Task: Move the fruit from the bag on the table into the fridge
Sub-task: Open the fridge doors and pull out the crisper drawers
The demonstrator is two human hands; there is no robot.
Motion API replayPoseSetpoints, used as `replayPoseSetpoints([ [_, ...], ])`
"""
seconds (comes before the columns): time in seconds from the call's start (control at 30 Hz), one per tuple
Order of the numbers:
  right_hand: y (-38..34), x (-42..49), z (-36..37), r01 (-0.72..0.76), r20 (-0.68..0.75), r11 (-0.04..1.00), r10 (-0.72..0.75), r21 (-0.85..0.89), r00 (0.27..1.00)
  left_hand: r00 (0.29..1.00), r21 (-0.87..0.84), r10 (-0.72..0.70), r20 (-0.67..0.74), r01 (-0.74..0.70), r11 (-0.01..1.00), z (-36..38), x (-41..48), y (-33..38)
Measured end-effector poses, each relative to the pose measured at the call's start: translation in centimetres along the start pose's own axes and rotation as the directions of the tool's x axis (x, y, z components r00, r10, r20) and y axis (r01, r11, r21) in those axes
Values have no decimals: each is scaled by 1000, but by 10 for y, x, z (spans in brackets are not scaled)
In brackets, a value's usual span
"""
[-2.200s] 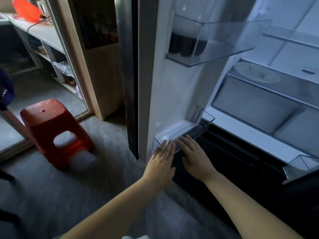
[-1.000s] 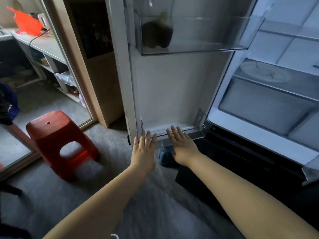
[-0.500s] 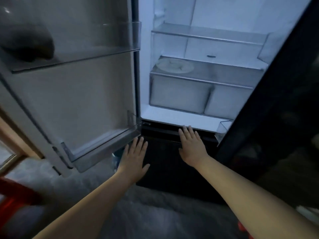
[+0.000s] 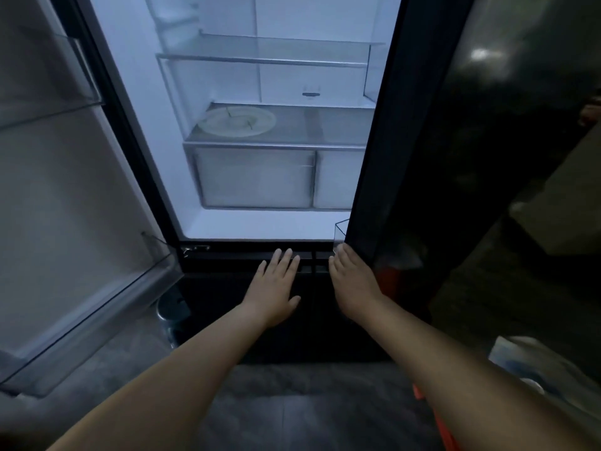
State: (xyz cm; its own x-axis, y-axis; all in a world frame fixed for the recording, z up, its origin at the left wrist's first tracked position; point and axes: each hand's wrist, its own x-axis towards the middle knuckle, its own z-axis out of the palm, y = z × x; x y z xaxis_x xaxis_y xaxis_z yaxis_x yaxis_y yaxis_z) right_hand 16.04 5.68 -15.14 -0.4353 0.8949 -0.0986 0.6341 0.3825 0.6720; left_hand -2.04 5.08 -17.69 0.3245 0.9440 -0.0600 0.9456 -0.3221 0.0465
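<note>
The left grip (image 4: 276, 288) is laid flat, fingers straight and close together, against the dark lower drawer front (image 4: 247, 323) of the fridge (image 4: 227, 224). The right grip (image 4: 353, 284) is laid likewise just to its right, its fingertips by the foot of the right door (image 4: 406, 157). Nothing is held in either. The fridge is seen open, the left door (image 4: 65, 190) carrying a clear bin (image 4: 107, 297) at its base. In the lit compartment a pale plate (image 4: 239, 122) is set on the shelf (image 4: 325, 125) above two crisper drawers (image 4: 257, 177).
</note>
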Motion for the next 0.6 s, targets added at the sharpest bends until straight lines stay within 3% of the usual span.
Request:
replayPoseSetpoints([
  [0.2, -2, -26, 12, 13, -72, 997, -7, 71, 997, 988, -26, 149, -36, -150, 988, -2, 36, 12],
  [0.3, -2, -44, 17, -38, -43, 988, 45, 149, 998, 962, -31, 268, -45, -269, 963, -4, 58, 16],
  [0.6, -13, -89, 26, -174, -97, 912, 225, 371, 970, 770, 46, 637, -33, -636, 771, 8, 100, 40],
])
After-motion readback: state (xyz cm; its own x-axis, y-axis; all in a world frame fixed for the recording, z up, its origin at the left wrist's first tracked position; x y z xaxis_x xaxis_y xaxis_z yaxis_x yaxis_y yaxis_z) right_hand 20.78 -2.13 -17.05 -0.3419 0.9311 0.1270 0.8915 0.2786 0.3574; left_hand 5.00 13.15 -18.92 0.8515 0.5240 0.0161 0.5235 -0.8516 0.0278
